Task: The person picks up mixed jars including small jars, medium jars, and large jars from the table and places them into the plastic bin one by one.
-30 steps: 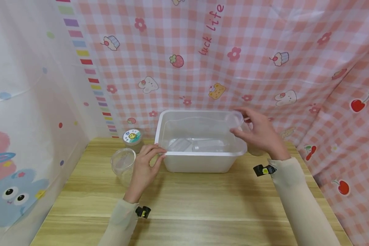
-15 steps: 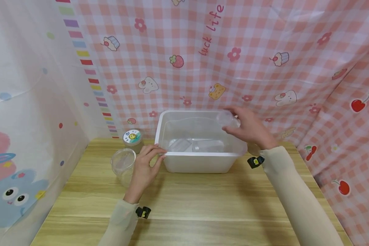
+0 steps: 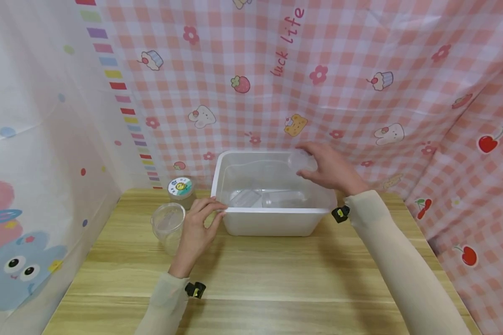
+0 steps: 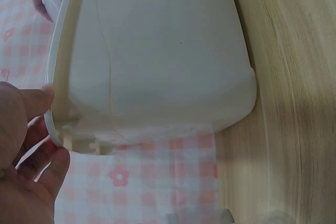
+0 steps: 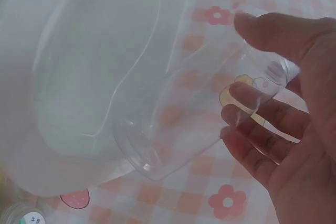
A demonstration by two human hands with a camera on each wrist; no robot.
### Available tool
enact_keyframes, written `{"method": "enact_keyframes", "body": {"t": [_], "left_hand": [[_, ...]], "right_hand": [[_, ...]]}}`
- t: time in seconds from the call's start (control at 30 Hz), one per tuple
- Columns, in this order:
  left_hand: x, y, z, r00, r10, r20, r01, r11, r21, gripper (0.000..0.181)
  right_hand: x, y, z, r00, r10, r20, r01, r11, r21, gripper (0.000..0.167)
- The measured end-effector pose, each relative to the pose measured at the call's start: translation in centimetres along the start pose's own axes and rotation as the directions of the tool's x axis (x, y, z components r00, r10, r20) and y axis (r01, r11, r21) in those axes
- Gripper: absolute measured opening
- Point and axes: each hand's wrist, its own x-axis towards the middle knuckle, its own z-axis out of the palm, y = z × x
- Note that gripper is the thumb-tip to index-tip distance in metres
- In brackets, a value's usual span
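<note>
My right hand (image 3: 333, 167) holds a clear plastic jar (image 3: 298, 161) over the back right part of a white plastic bin (image 3: 272, 223). In the right wrist view the thumb and fingers wrap the see-through jar (image 5: 178, 119), which lies tilted with one end towards the bin (image 5: 94, 108). At the bin's front left corner, my left hand (image 3: 197, 232) pinches the rim. The left wrist view shows the thumb and fingertips of that hand (image 4: 31, 150) on both sides of the rim. Inside the bin lie clear plastic containers (image 3: 285, 198) on their sides.
Left of the bin, an uncovered clear jar (image 3: 167, 223) stands close by my left hand. Behind it is a jar with a printed white and green lid (image 3: 180, 187). A pink checked cloth (image 3: 251, 107) hangs right behind the bin on the wooden table (image 3: 260, 288).
My right hand has moved left with the clear jar, from the bin's right rim to over its back right part. The left hand and the bin have stayed put.
</note>
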Motion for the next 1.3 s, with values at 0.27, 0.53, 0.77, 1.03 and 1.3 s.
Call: {"method": "enact_keyframes", "body": {"t": [0.27, 0.53, 0.77, 1.03, 1.3], "left_hand": [[0.0, 0.1, -0.1, 1.000, -0.002, -0.007, 0.002, 1.000, -0.006, 0.015], [0.0, 0.1, 0.0, 1.000, -0.005, -0.006, 0.005, 1.000, -0.018, 0.015], [0.0, -0.2, 0.0, 1.000, -0.006, -0.003, 0.006, 1.000, -0.014, 0.014], [-0.1, -0.1, 0.0, 1.000, -0.001, -0.012, 0.000, 1.000, -0.014, 0.014], [0.0, -0.1, 0.0, 1.000, -0.011, -0.003, 0.011, 1.000, -0.017, 0.014]], "right_hand": [[0.7, 0.2, 1.1, 1.000, 0.004, 0.027, -0.004, 1.000, -0.001, 0.073], [0.2, 0.2, 1.1, 0.998, 0.051, 0.041, -0.051, 0.999, 0.011, 0.082], [-0.7, 0.7, 1.1, 0.996, -0.025, -0.090, 0.023, 1.000, -0.019, 0.091], [-2.1, 1.5, 1.0, 0.985, -0.004, -0.171, 0.010, 0.999, 0.036, 0.105], [-3.4, 2.4, 0.8, 0.975, 0.106, -0.193, -0.092, 0.993, 0.078, 0.111]]}}
